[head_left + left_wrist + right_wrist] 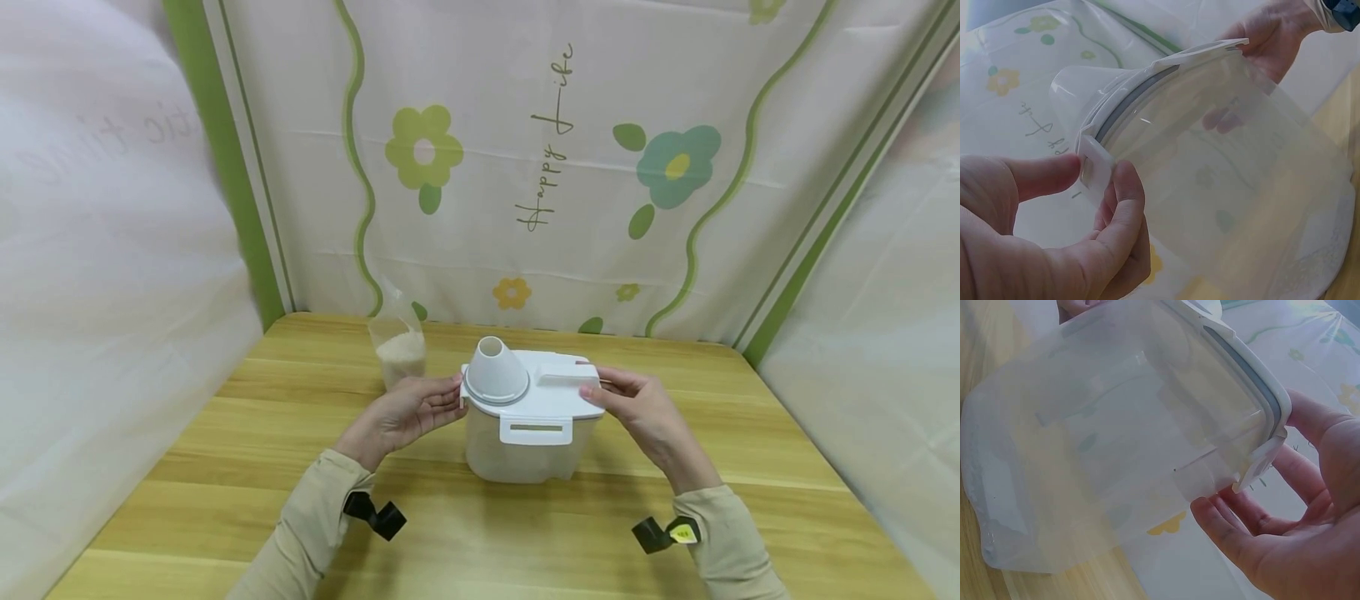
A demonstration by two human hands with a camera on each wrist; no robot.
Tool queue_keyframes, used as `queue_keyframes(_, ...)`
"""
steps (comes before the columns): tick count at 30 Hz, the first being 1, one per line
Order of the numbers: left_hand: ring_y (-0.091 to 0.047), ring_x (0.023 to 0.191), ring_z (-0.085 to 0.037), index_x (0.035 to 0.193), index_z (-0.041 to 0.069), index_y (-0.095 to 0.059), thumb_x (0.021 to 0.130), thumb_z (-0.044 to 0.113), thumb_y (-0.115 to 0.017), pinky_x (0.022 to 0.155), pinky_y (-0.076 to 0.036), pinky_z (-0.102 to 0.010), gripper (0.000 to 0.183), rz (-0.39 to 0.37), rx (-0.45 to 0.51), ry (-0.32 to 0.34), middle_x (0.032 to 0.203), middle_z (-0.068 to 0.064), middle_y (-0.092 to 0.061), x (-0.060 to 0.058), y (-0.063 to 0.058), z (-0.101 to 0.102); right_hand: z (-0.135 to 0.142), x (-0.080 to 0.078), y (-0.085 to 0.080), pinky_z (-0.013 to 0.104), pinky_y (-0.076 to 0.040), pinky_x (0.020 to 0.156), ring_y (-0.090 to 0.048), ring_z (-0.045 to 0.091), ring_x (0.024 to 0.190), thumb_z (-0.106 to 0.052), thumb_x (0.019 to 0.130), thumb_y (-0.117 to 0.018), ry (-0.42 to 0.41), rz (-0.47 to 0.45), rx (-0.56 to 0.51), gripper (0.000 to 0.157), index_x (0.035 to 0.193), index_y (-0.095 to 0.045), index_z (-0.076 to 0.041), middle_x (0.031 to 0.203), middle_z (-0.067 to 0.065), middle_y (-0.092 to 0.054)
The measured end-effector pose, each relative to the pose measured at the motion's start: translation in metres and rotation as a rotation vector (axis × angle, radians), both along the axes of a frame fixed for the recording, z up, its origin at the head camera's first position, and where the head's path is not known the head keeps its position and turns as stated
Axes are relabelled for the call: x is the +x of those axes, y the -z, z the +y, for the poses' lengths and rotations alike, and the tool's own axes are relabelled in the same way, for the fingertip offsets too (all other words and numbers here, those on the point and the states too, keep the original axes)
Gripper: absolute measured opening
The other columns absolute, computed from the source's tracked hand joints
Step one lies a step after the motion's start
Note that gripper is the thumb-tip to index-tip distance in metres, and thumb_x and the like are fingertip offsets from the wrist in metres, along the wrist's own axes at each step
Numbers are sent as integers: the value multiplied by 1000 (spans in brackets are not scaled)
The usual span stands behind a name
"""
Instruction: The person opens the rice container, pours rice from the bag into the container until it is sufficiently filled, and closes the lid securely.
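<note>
A translucent plastic storage container with a white lid stands upright on the table. On the lid are a cone-shaped white cap and a raised handle. The front latch juts outward from the lid. My left hand pinches the latch at the container's left end between thumb and fingers. At the opposite end, my right hand holds the lid's edge, thumb on top, fingers lower by the side latch. A grey seal shows beneath the lid.
A clear bag of white grains stands on the wooden table behind my left hand. Patterned fabric rises at the back, with pale fabric walls on both sides. Black straps sit on both wrists.
</note>
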State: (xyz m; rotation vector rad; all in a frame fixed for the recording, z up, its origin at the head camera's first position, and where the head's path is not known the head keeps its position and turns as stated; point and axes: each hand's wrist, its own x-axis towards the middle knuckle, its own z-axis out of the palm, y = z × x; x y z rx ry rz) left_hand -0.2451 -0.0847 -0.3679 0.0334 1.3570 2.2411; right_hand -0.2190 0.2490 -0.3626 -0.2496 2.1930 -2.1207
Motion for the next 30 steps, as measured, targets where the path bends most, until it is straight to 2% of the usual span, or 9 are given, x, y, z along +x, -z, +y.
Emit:
queue_keyframes(16, -61, 92, -19, 108, -5, -61, 100, 3, -55, 94, -52, -35, 13, -9, 25, 36, 100, -13, -61, 0, 1, -1, 0, 0, 0, 27, -50, 93, -62, 20, 107, -8, 89, -75, -5, 1, -8, 56, 136, -52, 10, 124, 14, -63)
queue_keyframes(30, -60, 92, -19, 113, -8, -57, 100, 4, -55, 93, -51, -34, 17, 2, 51, 57, 100, -12, -60, -1, 1, 0, 0, 0, -1, 27, -50, 93, -61, 20, 108, -8, 89, -74, -7, 3, -13, 54, 136, -53, 9, 126, 14, -62)
